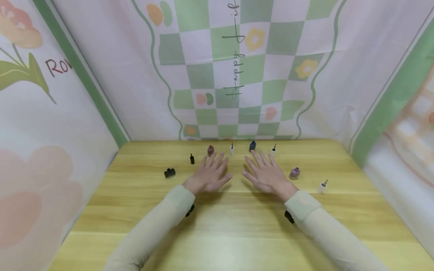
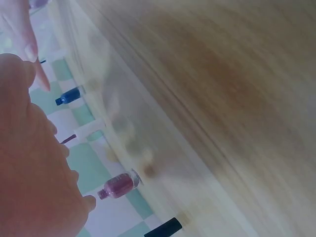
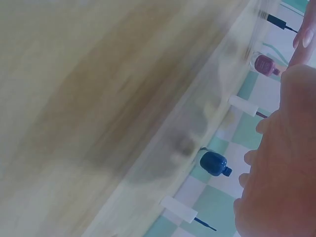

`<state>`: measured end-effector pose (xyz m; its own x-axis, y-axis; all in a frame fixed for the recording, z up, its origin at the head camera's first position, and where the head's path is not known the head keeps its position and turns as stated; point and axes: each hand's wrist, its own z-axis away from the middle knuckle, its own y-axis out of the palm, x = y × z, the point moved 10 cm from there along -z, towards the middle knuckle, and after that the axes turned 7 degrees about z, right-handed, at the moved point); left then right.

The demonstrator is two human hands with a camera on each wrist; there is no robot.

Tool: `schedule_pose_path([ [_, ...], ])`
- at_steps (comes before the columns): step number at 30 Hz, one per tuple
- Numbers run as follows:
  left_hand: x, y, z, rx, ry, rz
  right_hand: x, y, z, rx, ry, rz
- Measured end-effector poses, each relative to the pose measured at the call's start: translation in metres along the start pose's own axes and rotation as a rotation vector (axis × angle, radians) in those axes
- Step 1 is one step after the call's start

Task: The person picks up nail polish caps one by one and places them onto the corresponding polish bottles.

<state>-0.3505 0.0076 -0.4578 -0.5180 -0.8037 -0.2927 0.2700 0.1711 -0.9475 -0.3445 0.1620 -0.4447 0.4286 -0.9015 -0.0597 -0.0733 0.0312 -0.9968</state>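
Note:
My left hand [image 1: 211,176] and my right hand [image 1: 268,174] are held palm down over the wooden table, fingers spread, holding nothing. Past the left fingertips stands an uncapped pink-red nail polish bottle [image 1: 210,150]; an uncapped blue nail polish bottle [image 1: 252,146] is just beyond the right fingertips. Between those bottles a white brush cap [image 1: 232,150] stands with its brush upward. Another white brush cap [image 1: 273,151] is behind the right fingers. In the left wrist view the pink-red bottle [image 2: 119,185] shows beyond the hand; the right wrist view shows the blue bottle [image 3: 213,163].
Leftward are a black brush cap [image 1: 192,159] and a dark polish bottle [image 1: 170,173]. To the right are an uncapped purple bottle [image 1: 295,173] and a white brush cap [image 1: 323,187]. A patterned curtain [image 1: 230,75] hangs behind the wooden table [image 1: 234,233].

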Motion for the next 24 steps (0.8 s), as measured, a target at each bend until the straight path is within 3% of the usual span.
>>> schedule_pose_path([
  [24, -0.009, -0.003, 0.001, -0.016, 0.038, 0.015, 0.0, -0.005, 0.015, -0.025, -0.024, -0.013],
])
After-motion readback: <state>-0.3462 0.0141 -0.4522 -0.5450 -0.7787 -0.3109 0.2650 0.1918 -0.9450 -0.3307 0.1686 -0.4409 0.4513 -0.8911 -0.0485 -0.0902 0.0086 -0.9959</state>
